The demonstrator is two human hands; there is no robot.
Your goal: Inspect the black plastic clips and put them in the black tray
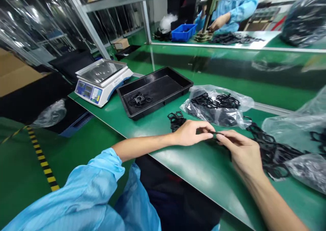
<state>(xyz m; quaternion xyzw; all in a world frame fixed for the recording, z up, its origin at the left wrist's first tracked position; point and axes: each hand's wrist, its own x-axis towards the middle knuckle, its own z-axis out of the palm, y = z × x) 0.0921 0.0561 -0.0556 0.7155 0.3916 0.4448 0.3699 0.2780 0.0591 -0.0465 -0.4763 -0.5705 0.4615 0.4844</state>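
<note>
Between my two hands, just above the green table, is a thin black plastic part (216, 133). My left hand (192, 132) pinches one end of it between thumb and fingers. The other end is gripped by my right hand (240, 146). Its exact shape is mostly hidden by the fingers. A small pile of black ring-shaped parts (176, 118) lies behind my left hand. Beside and behind my right hand spreads a larger heap of black parts (271, 149). Beyond the hands, a clear plastic bag (216, 113) holds more black ring-shaped parts.
A black tray (163, 103) with several black parts in its left corner stands near a white weighing scale (102, 80). Plastic bags (308, 170) lie at the right. Across a low barrier, a co-worker's hand (219, 22) is beside a hand press (207, 20) and a blue bin (183, 33).
</note>
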